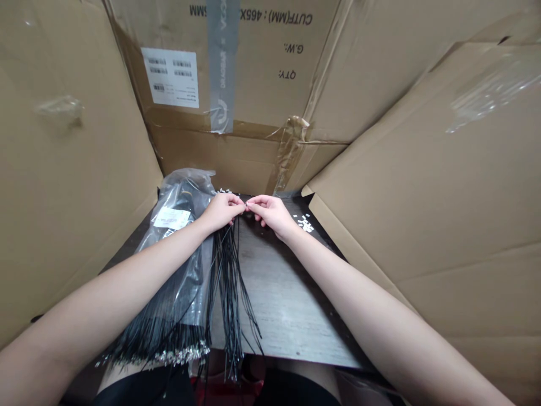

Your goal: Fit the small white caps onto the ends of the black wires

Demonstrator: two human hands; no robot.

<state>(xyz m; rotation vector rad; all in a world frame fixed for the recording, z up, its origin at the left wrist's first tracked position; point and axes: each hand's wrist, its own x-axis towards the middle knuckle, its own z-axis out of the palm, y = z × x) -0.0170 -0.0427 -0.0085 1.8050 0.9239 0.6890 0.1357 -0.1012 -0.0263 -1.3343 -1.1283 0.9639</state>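
Observation:
At the far part of the table, my left hand (226, 210) pinches the end of a thin black wire, a strand of which hangs below the fingers. My right hand (270, 213) is closed in a pinch, its fingertips meeting those of the left hand. Whatever sits between the right fingertips is too small to make out. Under and in front of my left hand lies a loose bundle of black wires (228, 282), with shiny tips hanging over the table's front edge. A clear plastic bag (198, 301) of more black wires lies left of it, partly behind my left forearm.
Small white pieces (305, 223) lie scattered right of my right hand, and more white pieces (226, 192) sit behind my left hand. Cardboard walls enclose the dark table (291, 304): a left panel (63, 186), a printed box (253, 101) behind, and a right panel (456, 214).

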